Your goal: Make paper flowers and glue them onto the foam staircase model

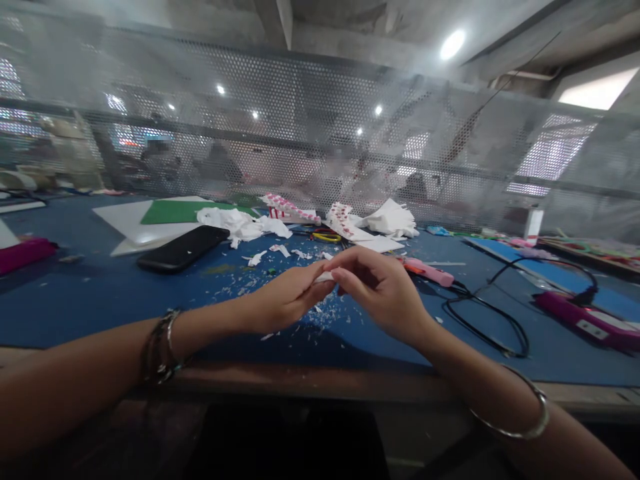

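Note:
My left hand (pixel 286 299) and my right hand (pixel 381 287) meet above the blue table (pixel 100 293), both with fingers pinched together on a small white piece (pixel 326 276) held between their fingertips. Only a sliver of that piece shows. Tiny white scraps (pixel 320 313) lie scattered on the table right beneath my hands. Bracelets circle both my wrists.
A black phone (pixel 183 248) lies at the left, near white and green sheets (pixel 165 213) and crumpled white paper (pixel 240 223). Red-and-white strips (pixel 293 210), yellow-handled scissors (pixel 326 235), a pink tool (pixel 431 271) and a black cable (pixel 487 327) lie beyond. A perforated screen (pixel 320 133) backs the table.

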`<state>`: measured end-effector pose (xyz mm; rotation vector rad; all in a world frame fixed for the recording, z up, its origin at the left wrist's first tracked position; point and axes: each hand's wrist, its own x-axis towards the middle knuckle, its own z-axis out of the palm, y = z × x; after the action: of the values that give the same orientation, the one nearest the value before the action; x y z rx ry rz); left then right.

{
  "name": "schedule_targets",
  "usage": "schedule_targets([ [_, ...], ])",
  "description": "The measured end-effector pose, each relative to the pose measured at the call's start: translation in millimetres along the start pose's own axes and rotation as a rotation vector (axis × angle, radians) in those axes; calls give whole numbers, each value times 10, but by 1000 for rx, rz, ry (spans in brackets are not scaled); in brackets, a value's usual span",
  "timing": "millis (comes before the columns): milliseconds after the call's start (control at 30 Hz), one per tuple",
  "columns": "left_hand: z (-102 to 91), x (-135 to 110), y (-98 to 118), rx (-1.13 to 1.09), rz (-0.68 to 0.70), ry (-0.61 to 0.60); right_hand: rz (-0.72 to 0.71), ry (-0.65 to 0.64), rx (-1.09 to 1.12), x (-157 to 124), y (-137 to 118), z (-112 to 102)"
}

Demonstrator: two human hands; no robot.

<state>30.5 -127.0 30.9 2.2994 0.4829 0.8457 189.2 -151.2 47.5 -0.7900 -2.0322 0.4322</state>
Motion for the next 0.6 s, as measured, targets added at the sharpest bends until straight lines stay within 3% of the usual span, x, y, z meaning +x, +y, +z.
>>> schedule_targets([
  [100,6,-11,2,47,-14,11,25,-20,57,-5,10,4],
  [233,4,-20,-2,-74,-40,-25,32,-60,100,-9,30,-9],
  [467,-6,-2,-48,-390,-47,-148,9,-92,50,-29,34,-14],
  [600,-16,-9,-15,-448,-70,-189,-92,-71,-97,-32,12,-25],
])
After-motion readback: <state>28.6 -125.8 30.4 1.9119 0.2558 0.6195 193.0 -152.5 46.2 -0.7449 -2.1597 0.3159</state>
